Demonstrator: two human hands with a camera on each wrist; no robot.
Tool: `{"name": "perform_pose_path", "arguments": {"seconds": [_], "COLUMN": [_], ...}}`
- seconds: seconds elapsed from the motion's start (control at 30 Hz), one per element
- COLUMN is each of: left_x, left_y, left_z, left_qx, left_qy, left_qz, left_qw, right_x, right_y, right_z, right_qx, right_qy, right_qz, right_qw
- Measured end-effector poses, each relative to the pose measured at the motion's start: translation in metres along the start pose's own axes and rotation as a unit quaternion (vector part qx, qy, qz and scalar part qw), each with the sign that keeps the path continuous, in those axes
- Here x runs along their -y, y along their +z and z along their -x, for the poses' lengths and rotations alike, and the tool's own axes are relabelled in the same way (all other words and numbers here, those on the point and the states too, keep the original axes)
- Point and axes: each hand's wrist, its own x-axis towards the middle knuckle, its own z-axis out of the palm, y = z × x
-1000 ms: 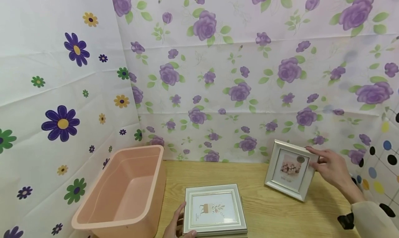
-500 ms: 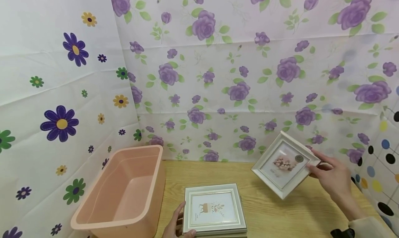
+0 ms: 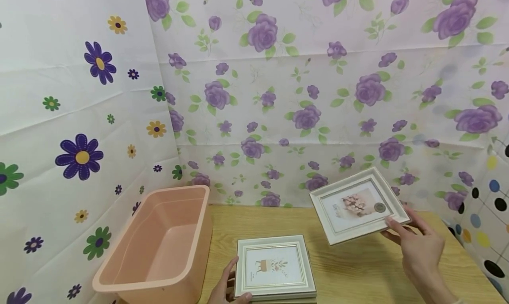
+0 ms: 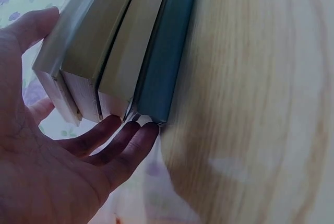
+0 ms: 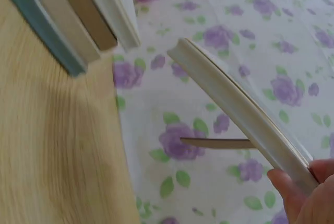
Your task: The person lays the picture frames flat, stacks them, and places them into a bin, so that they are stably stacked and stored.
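A white picture frame (image 3: 362, 204) with a pink blossom print and a round dark sticker is tilted in the air above the table's right side. My right hand (image 3: 423, 246) grips its lower right corner, thumb on the front. In the right wrist view the frame (image 5: 235, 106) appears edge-on, its thin back stand (image 5: 219, 143) sticking out. Another white frame (image 3: 274, 268), with an animal-and-plant print, tops a stack near the front. My left hand (image 3: 228, 286) holds the stack's left side; in the left wrist view its fingers touch the layers, including a teal one (image 4: 166, 57).
A pink plastic basin (image 3: 199, 233) stands left of the stack. The wooden table (image 3: 262, 220) meets a curtain with purple roses (image 3: 306, 118) at the back. Patterned sheets hang on the left (image 3: 81, 158) and right (image 3: 483, 207).
My right hand has raised the blossom picture frame off the table and swung it leftward, turning it from upright to nearly sideways. The left hand and the stack stay put.
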Motion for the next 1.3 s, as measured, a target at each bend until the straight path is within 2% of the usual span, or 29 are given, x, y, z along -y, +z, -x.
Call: {"name": "perform_pose_path", "arguments": {"seconds": [0.13,0.2,0.27,0.37,0.43,0.47,0.5,0.57,0.63,0.7,0.8,0.87,0.93,1.07,1.2,1.3], "left_x": [-0.006,-0.011,-0.018,-0.032,-0.046,-0.053,-0.061,-0.076,-0.089,-0.097,-0.102,-0.103,-0.104,-0.104,-0.103,-0.103], "left_y": [-0.002,-0.002,-0.001,0.004,0.009,0.012,0.014,0.019,0.025,0.032,0.044,0.051,0.056,0.061,0.061,0.06], "left_z": [0.003,0.007,0.011,0.014,0.015,0.015,0.015,0.015,0.012,0.006,-0.004,-0.011,-0.017,-0.021,-0.02,-0.018], "left_qx": [0.0,-0.012,-0.043,-0.116,-0.165,-0.177,-0.175,-0.15,-0.103,-0.04,0.045,0.09,0.118,0.148,0.156,0.152], "left_qy": [0.006,0.028,0.064,0.134,0.163,0.168,0.168,0.161,0.15,0.135,0.111,0.086,0.064,0.042,0.058,0.081], "left_qz": [-0.023,-0.05,-0.094,-0.156,-0.17,-0.157,-0.126,-0.051,0.034,0.117,0.213,0.275,0.322,0.377,0.398,0.384], "left_qw": [0.9997,0.9983,0.9926,0.9717,0.9577,0.957,0.9619,0.9741,0.9826,0.9831,0.9697,0.9535,0.9373,0.9132,0.9021,0.907], "right_x": [-0.006,-0.01,-0.013,-0.018,-0.021,-0.022,-0.023,-0.026,-0.03,-0.033,-0.037,-0.041,-0.044,-0.051,-0.056,-0.059], "right_y": [0.005,0.007,0.01,0.014,0.017,0.019,0.02,0.022,0.025,0.027,0.029,0.029,0.029,0.029,0.028,0.028], "right_z": [0.018,0.026,0.034,0.046,0.055,0.06,0.065,0.075,0.085,0.094,0.106,0.113,0.119,0.127,0.131,0.13], "right_qx": [-0.027,-0.039,-0.046,-0.05,-0.049,-0.049,-0.049,-0.05,-0.046,-0.037,-0.013,0.009,0.026,0.055,0.064,0.059], "right_qy": [0.014,0.021,0.029,0.054,0.074,0.083,0.09,0.103,0.116,0.128,0.151,0.164,0.178,0.189,0.182,0.17], "right_qz": [-0.031,-0.035,-0.04,-0.06,-0.077,-0.084,-0.088,-0.091,-0.09,-0.088,-0.083,-0.084,-0.079,-0.047,-0.024,-0.015], "right_qw": [0.999,0.9984,0.9977,0.9955,0.9931,0.9918,0.9908,0.9892,0.9881,0.9871,0.9851,0.9828,0.9806,0.9792,0.9809,0.9835]}}
